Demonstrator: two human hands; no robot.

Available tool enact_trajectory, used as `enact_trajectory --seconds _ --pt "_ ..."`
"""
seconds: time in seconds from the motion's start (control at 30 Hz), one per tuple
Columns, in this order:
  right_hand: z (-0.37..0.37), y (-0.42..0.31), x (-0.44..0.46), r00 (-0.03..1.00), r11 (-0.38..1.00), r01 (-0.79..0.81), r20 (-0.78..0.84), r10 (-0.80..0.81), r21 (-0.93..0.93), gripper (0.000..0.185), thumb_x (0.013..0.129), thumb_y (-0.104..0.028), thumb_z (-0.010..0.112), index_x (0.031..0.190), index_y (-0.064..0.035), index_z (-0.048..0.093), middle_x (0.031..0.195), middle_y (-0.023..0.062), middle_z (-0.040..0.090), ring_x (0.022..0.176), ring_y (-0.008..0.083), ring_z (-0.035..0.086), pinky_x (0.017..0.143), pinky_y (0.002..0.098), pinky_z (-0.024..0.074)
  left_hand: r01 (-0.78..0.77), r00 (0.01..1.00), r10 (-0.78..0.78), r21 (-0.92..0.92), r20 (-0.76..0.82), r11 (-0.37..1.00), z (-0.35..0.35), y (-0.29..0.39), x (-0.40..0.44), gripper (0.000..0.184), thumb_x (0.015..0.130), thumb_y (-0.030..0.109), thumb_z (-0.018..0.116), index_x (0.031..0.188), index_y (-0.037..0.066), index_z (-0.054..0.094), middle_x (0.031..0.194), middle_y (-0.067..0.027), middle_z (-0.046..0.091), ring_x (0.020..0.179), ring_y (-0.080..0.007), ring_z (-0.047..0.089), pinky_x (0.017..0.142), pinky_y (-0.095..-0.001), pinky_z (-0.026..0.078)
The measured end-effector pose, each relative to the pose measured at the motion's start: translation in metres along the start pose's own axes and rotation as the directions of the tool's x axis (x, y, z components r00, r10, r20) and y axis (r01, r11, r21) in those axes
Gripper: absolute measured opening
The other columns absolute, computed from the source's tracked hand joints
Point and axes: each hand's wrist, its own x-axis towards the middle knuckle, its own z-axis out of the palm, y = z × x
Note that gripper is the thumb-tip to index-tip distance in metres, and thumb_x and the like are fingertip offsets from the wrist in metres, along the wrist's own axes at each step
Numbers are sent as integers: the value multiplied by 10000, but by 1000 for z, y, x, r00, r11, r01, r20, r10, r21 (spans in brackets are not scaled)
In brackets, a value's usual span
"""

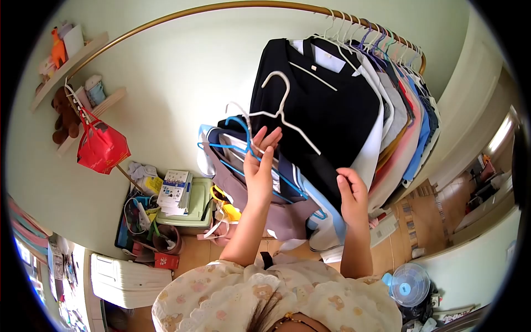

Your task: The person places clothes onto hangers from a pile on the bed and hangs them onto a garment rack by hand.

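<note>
In front of me, my left hand [259, 169] is raised with its fingers curled about the necks of several hangers. Among them are a blue hanger [247, 133] and a white hanger [283, 113] whose hook stands up. Below these hang a mauve-grey garment [235, 191] and a light blue and white garment [312, 193]. At the right, my right hand [353, 191] has thumb and fingers closed at the lower edge of black cloth. That cloth seems continuous with the black top [298, 88] on the rail, though the overlap hides where it ends.
A curved brass rail [243, 4] carries several hung clothes [406, 116] at the right. A red bag [102, 145] hangs at its left end. Wall shelves [91, 110] hold toys. Below stand a green storage box [196, 207] with books, a white panel [130, 281] and a fan [409, 285].
</note>
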Motion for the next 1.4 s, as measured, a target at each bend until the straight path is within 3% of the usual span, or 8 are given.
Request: enact_trajectory --seconds 0.5,0.67,0.73,0.83,1.1,1.23,1.3,1.4 --pt "-13 -26 201 887 883 346 -196 -418 -318 209 949 -164 545 1036 12 616 882 84 641 805 140 583 748 261 450 35 992 -31 38 -119 999 -15 -35 35 414 976 62 436 1353 -78 341 1118 -180 640 1109 -239 589 1021 -328 395" --pt "-17 -16 237 909 846 280 -157 -385 -454 202 936 -144 549 1057 6 610 883 113 639 795 176 596 745 271 457 52 993 -46 53 -112 997 -19 -39 42 408 972 48 433 1350 -79 348 1100 -174 646 1088 -237 599 1016 -334 402" --pt "-12 -26 231 965 839 134 -124 -233 -527 178 926 -113 543 1069 -45 625 910 142 638 808 226 616 742 309 471 55 993 -49 56 -110 997 -22 -39 43 413 970 52 440 1350 -82 348 1089 -174 650 1082 -238 601 1011 -339 405" --pt "-7 -12 226 862 727 292 -158 -482 -621 186 921 -96 537 1077 -88 638 926 147 629 819 283 615 739 348 476 73 991 -67 46 -118 996 -29 -42 46 414 967 50 442 1348 -85 350 1083 -173 653 1078 -234 602 1008 -337 403" --pt "-25 4 221 802 534 140 -220 -555 -834 181 900 -130 572 1045 -105 678 912 124 598 875 318 568 813 382 449 92 988 -85 44 -133 995 -47 -39 48 416 963 46 445 1349 -80 355 1079 -157 659 1063 -210 603 1005 -318 394" --pt "1 -9 182 579 347 101 -229 -783 -932 272 867 -132 623 1137 -98 628 1081 95 580 1067 316 506 948 443 375 132 984 -121 85 -132 988 -51 -41 48 418 953 15 424 1351 -87 348 1081 -175 655 1066 -231 605 1008 -331 400" --pt "16 -1 149 765 606 258 -224 -604 -752 308 859 -133 627 1164 -99 607 1140 89 566 1110 299 496 1015 499 321 152 981 -147 28 -126 988 -54 -44 50 420 954 17 420 1355 -84 345 1084 -181 653 1070 -241 605 1012 -337 400" --pt "46 -3 93 948 590 305 177 -267 -748 335 863 -162 620 1190 -104 574 1162 76 559 1135 266 496 1071 549 249 173 978 -174 -23 -114 985 -56 -45 53 441 945 23 379 1372 -77 328 1208 -219 592 1165 -268 553 1067 -360 336"
